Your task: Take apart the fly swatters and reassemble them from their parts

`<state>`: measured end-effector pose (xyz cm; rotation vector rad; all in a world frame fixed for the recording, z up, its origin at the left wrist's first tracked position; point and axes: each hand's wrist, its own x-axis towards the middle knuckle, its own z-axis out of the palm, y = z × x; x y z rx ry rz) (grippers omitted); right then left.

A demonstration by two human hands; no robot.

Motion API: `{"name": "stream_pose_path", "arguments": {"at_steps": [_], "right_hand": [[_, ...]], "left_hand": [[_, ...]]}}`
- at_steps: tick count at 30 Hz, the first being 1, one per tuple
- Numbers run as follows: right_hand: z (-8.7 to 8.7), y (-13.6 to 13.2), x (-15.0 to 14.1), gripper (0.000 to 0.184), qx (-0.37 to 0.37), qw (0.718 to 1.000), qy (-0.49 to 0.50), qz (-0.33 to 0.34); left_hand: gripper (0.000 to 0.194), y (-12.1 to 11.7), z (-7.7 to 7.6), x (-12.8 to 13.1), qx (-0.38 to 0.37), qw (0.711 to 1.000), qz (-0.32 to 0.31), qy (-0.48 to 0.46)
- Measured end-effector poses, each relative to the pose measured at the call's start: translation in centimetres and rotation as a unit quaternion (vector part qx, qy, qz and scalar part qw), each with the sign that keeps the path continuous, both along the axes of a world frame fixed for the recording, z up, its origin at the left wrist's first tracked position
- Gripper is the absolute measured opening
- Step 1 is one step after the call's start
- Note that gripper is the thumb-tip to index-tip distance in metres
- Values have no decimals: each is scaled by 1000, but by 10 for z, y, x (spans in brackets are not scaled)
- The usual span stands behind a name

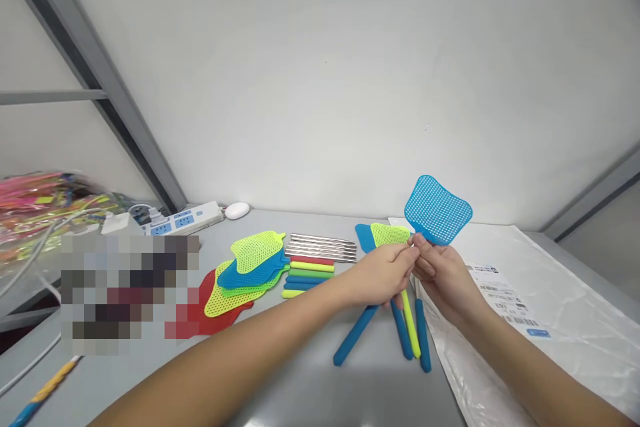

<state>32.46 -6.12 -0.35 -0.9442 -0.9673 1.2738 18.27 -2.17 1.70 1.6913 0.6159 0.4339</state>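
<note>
A blue fly swatter head (438,209) with a mesh of small holes is held up, tilted to the right. My right hand (445,275) pinches it at its narrow neck. Against those fingertips, my left hand (386,273) is closed on what looks like the swatter's rod, mostly hidden by the fingers. A blue handle (354,339) slants down from under the left hand; whether it joins the held head cannot be seen. Behind and below the hands lie other swatters with a yellow-green head (391,234), a yellow-green handle (411,327) and blue handles (423,340).
Loose swatter heads (255,273) are piled left of centre, beside metal rods (320,248) and coloured grip sleeves (311,273). A power strip (187,219) and a white mouse-shaped object (237,211) stand further back. White plastic packaging (565,280) covers the right side. Bagged colourful items (45,203) sit far left.
</note>
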Motion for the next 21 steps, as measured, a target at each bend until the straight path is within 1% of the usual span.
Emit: {"name": "stream_pose_path", "arguments": {"at_steps": [1,3,5,7,9,11,14,16,17,19,21], "right_hand": [[-1,0,-1,53,-5,1000,1,-5],[0,0,-1,45,-17,999,9,-34],[2,3,5,34,-18,996,27,-79],[6,7,13,28,-16,993,44,-105],[10,9,18,27,-17,993,51,-104],[12,8,18,26,-15,994,49,-92],[5,2,7,24,-3,997,32,-74],[-6,-4,-4,26,-13,999,4,-40],[-12,-9,-11,29,-24,1000,-18,-5],[-23,-18,-24,33,-48,991,-70,99],[-31,-28,-37,32,-61,972,-104,204]], "left_hand": [[47,-4,-4,-4,-38,999,-4,-19],[46,-14,-10,-14,-123,990,-25,-65],[42,-24,-14,-26,-205,972,-48,-104],[39,-31,-17,-38,-266,955,-62,-114],[39,-35,-18,-50,-310,942,-71,-109],[39,-38,-18,-63,-347,927,-85,-112],[37,-44,-20,-81,-393,906,-92,-123],[37,-49,-25,-93,-415,899,-75,-118],[38,-51,-28,-98,-421,898,-65,-113],[39,-54,-36,-105,-423,898,-52,-110],[39,-54,-42,-108,-420,899,-59,-112]]}}
